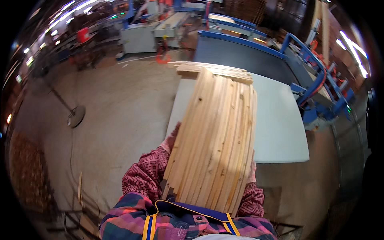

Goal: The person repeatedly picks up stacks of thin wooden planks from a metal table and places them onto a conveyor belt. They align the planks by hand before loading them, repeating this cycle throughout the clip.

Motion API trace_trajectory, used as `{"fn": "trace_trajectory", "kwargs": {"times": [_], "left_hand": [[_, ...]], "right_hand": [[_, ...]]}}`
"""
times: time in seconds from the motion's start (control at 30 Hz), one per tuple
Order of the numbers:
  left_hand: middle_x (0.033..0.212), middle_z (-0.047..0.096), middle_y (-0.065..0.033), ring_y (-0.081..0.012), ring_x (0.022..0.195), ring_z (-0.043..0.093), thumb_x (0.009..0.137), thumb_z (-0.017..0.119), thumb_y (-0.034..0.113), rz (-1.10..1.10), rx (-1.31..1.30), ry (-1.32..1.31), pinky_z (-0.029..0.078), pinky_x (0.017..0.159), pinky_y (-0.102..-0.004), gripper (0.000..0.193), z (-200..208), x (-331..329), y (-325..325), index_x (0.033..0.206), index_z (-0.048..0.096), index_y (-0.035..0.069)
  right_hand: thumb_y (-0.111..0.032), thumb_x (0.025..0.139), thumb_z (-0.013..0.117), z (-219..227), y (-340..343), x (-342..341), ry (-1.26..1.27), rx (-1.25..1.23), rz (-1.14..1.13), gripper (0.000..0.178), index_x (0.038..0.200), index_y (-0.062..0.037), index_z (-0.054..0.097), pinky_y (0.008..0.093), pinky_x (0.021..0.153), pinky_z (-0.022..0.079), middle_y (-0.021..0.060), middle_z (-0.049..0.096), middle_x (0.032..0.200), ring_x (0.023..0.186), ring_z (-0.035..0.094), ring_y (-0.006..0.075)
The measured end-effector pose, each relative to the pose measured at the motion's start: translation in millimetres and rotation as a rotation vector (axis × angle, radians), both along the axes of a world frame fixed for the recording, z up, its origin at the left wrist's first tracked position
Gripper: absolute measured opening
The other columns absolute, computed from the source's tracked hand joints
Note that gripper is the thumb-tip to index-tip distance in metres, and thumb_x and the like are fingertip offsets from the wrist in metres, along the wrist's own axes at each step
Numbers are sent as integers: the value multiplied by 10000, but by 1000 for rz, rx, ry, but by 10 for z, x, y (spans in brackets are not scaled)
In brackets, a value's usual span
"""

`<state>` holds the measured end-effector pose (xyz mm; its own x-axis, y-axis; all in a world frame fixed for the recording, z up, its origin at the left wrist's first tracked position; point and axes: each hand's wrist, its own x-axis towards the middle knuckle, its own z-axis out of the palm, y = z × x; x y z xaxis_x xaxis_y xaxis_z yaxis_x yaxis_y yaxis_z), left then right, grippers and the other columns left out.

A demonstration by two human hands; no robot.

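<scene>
Boards (212, 140), bundled in the head view, reach over the near edge of the table (280, 128), left hand (172, 137) and right hand (252, 171) clasping opposite sides; probably heavy, stiff, apt to slide apart, best squeezed from both sides.

Long, pale wooden strips (212, 140) appear matt, knotted and fairly smooth; flat, pale-green tabletop (280, 124) smooth, matt; patterned maroon sleeves (147, 172) wrinkled cloth; multicoloured plaid shirt (126, 214) cloth; blue machine frame (240, 42) painted metal; grey floor (124, 104) concrete-like.
</scene>
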<state>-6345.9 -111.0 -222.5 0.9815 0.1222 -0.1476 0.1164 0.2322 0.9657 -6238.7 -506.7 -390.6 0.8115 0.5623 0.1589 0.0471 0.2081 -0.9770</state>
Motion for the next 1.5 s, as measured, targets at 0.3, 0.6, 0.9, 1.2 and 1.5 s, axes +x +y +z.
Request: {"fn": "trace_trajectory", "kwargs": {"times": [0.3,0.6,0.9,1.2,1.5], "left_hand": [[1344,525,-152,-269,1281,446,965,439,484,144,294,-288,346,1077,-358,568,-809,542,-539,1336,517,61],[1499,321,-130,-360,1357,315,911,463,524,11,1820,-425,202,1148,-459,609,-335,669,-649,1441,374,237],[1437,345,-222,-423,1302,375,802,537,687,-368,1619,115,325,998,-641,919,-222,767,-971,1506,151,240],[1360,467,-120,-338,1240,468,786,531,717,-319,1653,-24,427,927,-582,858,-659,568,-1203,1469,253,278],[1306,513,-127,-354,1179,520,783,529,720,-293,1686,-94,465,890,-523,821,-853,675,-1036,1429,316,260]], "right_hand": [[-341,985,398,66,-305,-1409,518,661,-334,424,1277,-39,452,390,769,540,152,556,1183,870,634,312],[-333,952,471,-209,-184,-1771,179,1010,-264,405,1190,-5,492,402,688,545,163,558,1066,799,621,332],[-324,918,544,-254,-426,-2565,-328,1178,-129,398,1102,28,532,413,607,549,174,560,949,728,608,353],[-279,928,538,-337,-273,-3140,-302,1073,-415,350,1090,31,553,367,694,526,166,572,903,746,596,299],[-346,936,539,-546,22,-4323,834,129,-688,391,1099,8,565,306,541,481,136,570,840,655,562,258]]}}
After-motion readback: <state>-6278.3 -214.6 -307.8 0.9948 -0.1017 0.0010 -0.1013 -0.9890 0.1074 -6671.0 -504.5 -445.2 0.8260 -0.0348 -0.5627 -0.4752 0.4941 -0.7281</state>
